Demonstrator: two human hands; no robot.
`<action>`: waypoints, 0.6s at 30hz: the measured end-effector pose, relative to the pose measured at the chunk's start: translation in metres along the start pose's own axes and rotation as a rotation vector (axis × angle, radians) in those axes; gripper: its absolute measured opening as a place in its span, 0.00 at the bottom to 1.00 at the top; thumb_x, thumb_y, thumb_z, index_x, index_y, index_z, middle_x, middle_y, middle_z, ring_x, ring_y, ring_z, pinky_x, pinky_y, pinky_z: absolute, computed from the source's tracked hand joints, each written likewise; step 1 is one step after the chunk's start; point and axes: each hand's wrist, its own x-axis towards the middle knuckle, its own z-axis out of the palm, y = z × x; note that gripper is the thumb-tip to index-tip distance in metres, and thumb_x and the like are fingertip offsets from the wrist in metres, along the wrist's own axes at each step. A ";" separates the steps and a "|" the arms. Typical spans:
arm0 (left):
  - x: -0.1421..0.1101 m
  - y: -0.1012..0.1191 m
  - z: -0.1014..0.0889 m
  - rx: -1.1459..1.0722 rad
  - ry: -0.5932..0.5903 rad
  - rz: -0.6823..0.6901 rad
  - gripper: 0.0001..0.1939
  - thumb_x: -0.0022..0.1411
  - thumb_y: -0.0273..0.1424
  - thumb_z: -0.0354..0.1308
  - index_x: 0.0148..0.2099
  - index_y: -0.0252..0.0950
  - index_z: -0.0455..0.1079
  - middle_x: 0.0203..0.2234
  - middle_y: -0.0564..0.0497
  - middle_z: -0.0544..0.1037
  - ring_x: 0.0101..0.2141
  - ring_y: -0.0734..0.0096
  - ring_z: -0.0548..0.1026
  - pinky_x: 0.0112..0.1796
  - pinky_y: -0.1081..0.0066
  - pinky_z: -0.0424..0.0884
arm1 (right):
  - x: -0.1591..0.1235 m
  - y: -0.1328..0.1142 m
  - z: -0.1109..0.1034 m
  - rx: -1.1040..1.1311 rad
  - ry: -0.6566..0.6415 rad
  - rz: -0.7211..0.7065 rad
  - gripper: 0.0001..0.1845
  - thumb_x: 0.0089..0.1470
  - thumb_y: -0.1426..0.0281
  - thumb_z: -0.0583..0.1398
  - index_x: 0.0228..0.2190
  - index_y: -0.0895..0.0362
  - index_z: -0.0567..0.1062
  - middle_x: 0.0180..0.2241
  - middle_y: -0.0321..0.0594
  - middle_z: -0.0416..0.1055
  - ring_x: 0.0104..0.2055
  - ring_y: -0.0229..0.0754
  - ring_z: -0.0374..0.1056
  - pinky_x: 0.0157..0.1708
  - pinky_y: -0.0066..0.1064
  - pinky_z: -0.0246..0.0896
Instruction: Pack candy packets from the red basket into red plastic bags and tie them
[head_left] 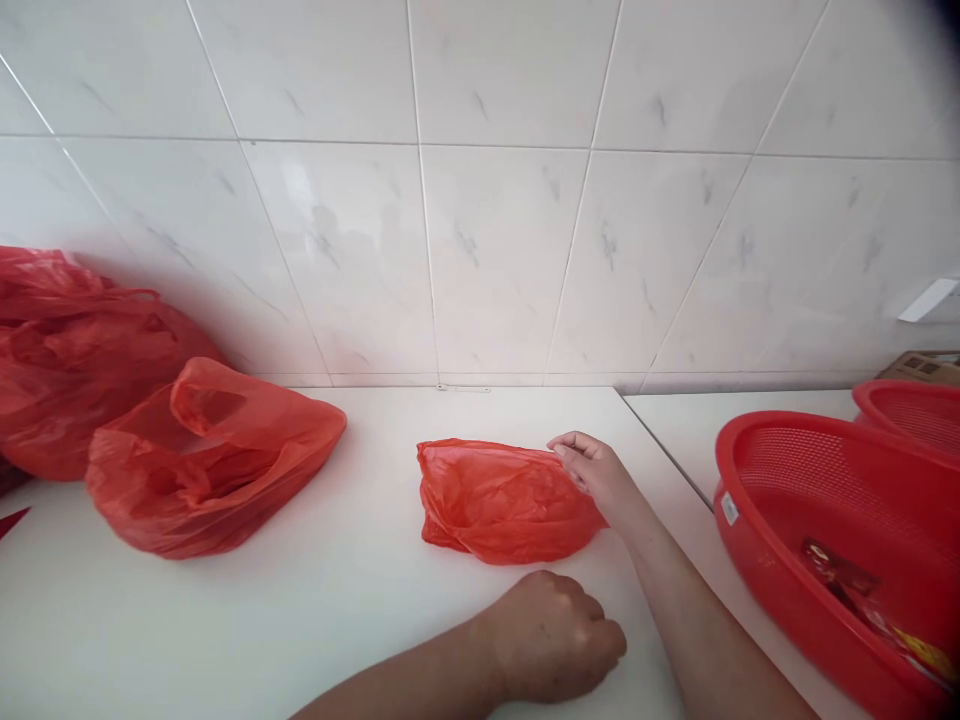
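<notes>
A small red plastic bag (495, 500) lies flattened on the white counter (360, 600), near its middle. My right hand (592, 475) rests on the bag's right end, fingers pinched on its top edge. My left hand (555, 635) lies just in front of the bag as a loose fist, knuckles up, touching the counter and not the bag. Nothing shows inside that fist.
Two larger red plastic bags sit at the left, one (210, 455) open-mouthed in front and one (67, 350) against the tiled wall (480, 200). A red plastic basket (832, 520) with packets inside stands at the right, a second red basket (911, 410) behind it.
</notes>
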 end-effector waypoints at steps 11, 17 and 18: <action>-0.004 -0.010 -0.037 0.267 0.261 -0.236 0.17 0.61 0.27 0.52 0.53 0.38 0.63 0.54 0.43 0.65 0.54 0.54 0.61 0.49 0.54 0.60 | -0.075 -0.098 -0.004 -0.312 0.502 -0.372 0.13 0.52 0.60 0.58 0.37 0.52 0.73 0.18 0.29 0.56 0.19 0.32 0.51 0.19 0.24 0.50; -0.003 -0.016 -0.029 0.048 -0.097 -0.512 0.24 0.60 0.32 0.53 0.58 0.35 0.58 0.43 0.43 0.72 0.41 0.58 0.70 0.39 0.60 0.69 | -0.125 -0.129 -0.078 -0.738 0.790 -0.212 0.15 0.47 0.58 0.60 0.38 0.48 0.74 0.27 0.34 0.70 0.26 0.38 0.65 0.23 0.27 0.60; -0.003 -0.018 -0.027 0.019 -0.113 -0.516 0.23 0.60 0.32 0.52 0.58 0.35 0.59 0.41 0.43 0.73 0.40 0.58 0.70 0.38 0.60 0.69 | -0.125 -0.125 -0.096 -0.833 0.781 -0.137 0.15 0.47 0.58 0.59 0.37 0.48 0.74 0.28 0.35 0.71 0.27 0.39 0.66 0.23 0.27 0.60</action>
